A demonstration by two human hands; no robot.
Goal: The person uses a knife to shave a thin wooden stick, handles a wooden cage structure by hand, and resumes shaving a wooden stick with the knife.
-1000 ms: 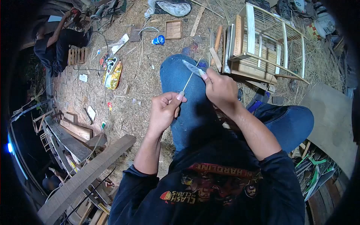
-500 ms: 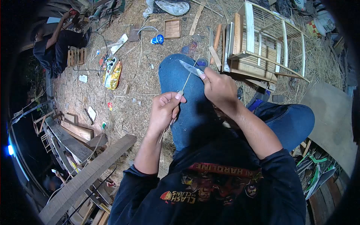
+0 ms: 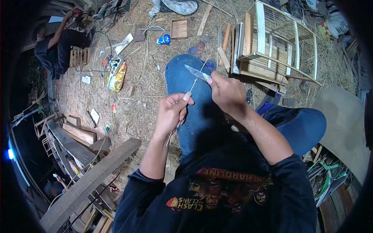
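Note:
My left hand (image 3: 172, 112) is closed around a thin pale stick (image 3: 194, 84), pinching it between thumb and fingers above my bent knee. The stick slants up and away past the knife, and its other end shows below the left wrist. In my right hand (image 3: 230, 93) is a knife (image 3: 197, 73), its blade pointing left. The blade lies across the stick, close to or touching it; exact contact is hard to make out. Under both lies the blue jeans leg (image 3: 182, 73). Fingers of the right hand hide the knife's handle.
A slatted wooden cage (image 3: 272, 50) stands at the upper right. Scattered on the straw-strewn ground are a shallow wooden box (image 3: 179, 29), a blue can (image 3: 163, 39) and a yellow bag (image 3: 117, 75). A thick beam (image 3: 93, 178) crosses the lower left. Another person (image 3: 58, 50) sits at the upper left.
The knife blade has tilted slightly, its tip a little lower and further left. Both hands stay in nearly the same place, still gripping the stick and the knife.

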